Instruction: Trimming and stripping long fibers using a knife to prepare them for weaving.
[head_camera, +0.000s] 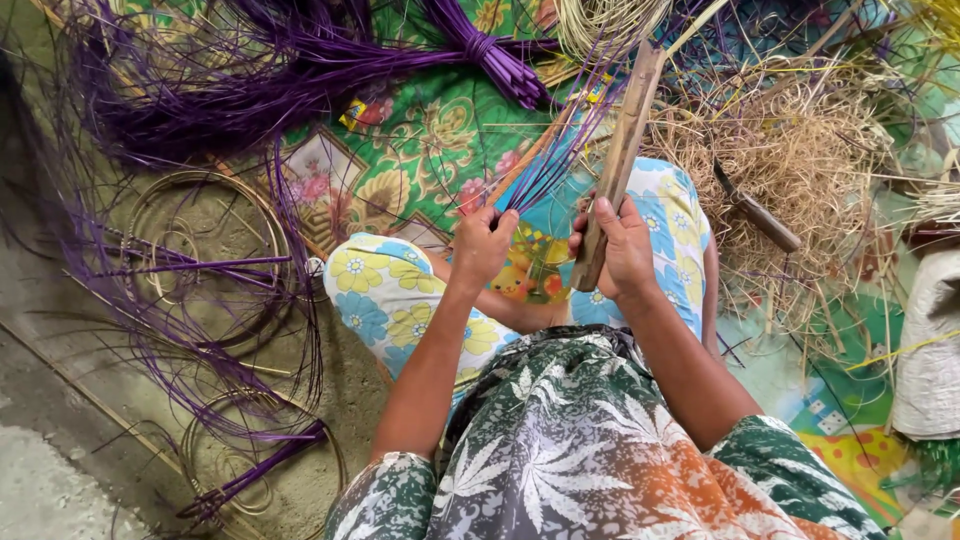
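1. Two hands are at work: the left hand (482, 243) is closed in a fist on a small sheaf of purple strands (545, 165), and the right hand (622, 246) is wrapped round one long wooden stick (618, 165)
2. One tied purple bundle (478, 45) lies at the top on the flowered mat (420, 150), its loose ends fanning out to the left
3. Two wire hoops show on the left floor, the upper hoop (205, 255) and the lower hoop (262, 455), both crossed by stray purple strips
4. One knife (757, 212) lies on the straw heap (800, 160) to the right, well apart from the hands
5. The held strands rise from the left fist over the person's knees and pass just beside the stick, which partly hides their upper ends
6. The strands are thin, stiff and deep violet; the stick is pale brown, worn and tilted
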